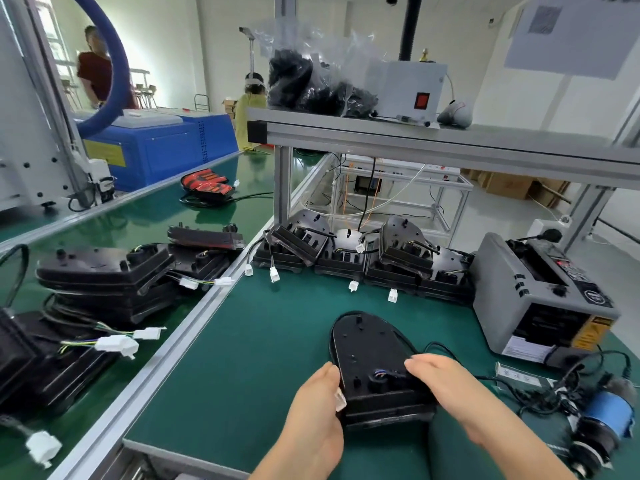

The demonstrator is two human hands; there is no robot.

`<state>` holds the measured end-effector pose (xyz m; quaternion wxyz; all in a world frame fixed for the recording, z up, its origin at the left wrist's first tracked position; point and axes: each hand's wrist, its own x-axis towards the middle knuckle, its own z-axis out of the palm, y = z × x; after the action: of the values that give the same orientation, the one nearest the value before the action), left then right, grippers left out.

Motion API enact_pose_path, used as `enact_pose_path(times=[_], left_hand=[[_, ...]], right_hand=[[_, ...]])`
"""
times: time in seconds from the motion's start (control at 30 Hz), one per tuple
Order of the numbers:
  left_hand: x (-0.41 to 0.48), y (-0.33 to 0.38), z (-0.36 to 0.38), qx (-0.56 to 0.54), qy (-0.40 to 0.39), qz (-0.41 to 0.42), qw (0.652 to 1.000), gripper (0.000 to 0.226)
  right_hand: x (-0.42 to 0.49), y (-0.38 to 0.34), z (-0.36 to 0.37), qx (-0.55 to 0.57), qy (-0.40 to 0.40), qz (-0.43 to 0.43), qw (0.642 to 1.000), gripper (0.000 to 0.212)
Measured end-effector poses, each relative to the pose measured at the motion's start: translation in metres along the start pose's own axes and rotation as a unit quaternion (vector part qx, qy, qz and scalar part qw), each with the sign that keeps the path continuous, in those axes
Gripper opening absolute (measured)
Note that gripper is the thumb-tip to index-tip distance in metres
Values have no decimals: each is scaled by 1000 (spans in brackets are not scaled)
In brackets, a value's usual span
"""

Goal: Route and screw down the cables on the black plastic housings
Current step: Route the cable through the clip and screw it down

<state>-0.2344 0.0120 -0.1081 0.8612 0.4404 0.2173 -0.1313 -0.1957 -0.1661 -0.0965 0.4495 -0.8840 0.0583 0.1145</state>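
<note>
A black plastic housing (367, 355) lies flat on the green mat (263, 341) in front of me, its rounded end pointing away. A thin black cable (436, 346) loops out along its right side, and short coloured wires show near its near end. My left hand (317, 407) holds the housing's left near edge, with a white connector (340, 400) tucked between the fingers and the housing. My right hand (446, 386) rests on the right near corner, fingers fairly straight over the cable end.
A row of black housings with white plugs (363, 258) stands at the mat's back edge. More housings are stacked on the conveyor (110, 275) at left. A grey tape dispenser (540, 292) sits at right, an electric screwdriver with a blue band (602, 424) near right.
</note>
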Motion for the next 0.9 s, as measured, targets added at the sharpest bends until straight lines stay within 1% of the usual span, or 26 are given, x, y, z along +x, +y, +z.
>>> enact_pose_path(times=[0.07, 0.13, 0.2, 0.23, 0.3, 0.37, 0.4, 0.43, 0.47, 0.5, 0.53, 0.57, 0.63, 0.7, 0.77, 0.8, 0.83, 0.9], left_hand=[[-4, -1, 2, -40, 26, -26, 999, 29], [-6, -2, 6, -41, 46, -61, 996, 39], [-6, -3, 13, -42, 55, -71, 995, 45], [-5, -5, 14, -33, 62, -60, 996, 44], [-7, -14, 10, 9, 66, -48, 997, 38], [-9, -18, 8, 14, 61, -49, 997, 35], [-14, -18, 8, -9, 54, -60, 997, 37], [-16, -19, 8, -54, 50, -62, 995, 41], [-15, -18, 9, -131, 73, -68, 986, 47], [-11, -17, 10, -114, 74, -58, 989, 51], [-6, -15, 11, -119, 87, -55, 988, 51], [-4, -13, 11, -113, 95, -32, 989, 49], [-6, -9, 13, -152, 103, -6, 983, 46], [-8, -3, 12, -173, 104, 29, 979, 45], [-4, 5, 9, -176, 119, 84, 974, 46], [-2, 10, 7, -176, 120, 105, 972, 47], [-1, 16, 6, -173, 126, 122, 969, 49], [2, 27, 1, -159, 134, 154, 966, 51]], right_hand=[[5, 2, 0, 13, 3, 7, 1000, 41], [10, 4, 2, 18, 10, 12, 1000, 36], [12, 3, 4, 21, 21, 3, 1000, 25], [13, 2, 5, 27, 27, -5, 999, 22], [14, -2, 5, 15, 38, -25, 999, 25], [15, -8, 5, -24, 33, -57, 998, 31], [16, -12, 5, -38, 31, -73, 996, 33], [18, -15, 6, -45, 29, -86, 995, 34], [20, -18, 6, -46, 24, -93, 994, 34], [22, -22, 8, -44, 16, -96, 994, 32], [23, -25, 10, -39, 7, -98, 994, 30], [25, -29, 12, -32, -1, -104, 994, 28], [29, -37, 18, -13, -8, -123, 992, 25], [34, -45, 27, 10, -2, -155, 988, 24], [38, -53, 37, 33, 15, -174, 984, 23], [40, -57, 42, 38, 27, -182, 982, 28], [42, -62, 47, 39, 38, -190, 980, 38], [43, -69, 55, 47, 39, -198, 978, 52]])
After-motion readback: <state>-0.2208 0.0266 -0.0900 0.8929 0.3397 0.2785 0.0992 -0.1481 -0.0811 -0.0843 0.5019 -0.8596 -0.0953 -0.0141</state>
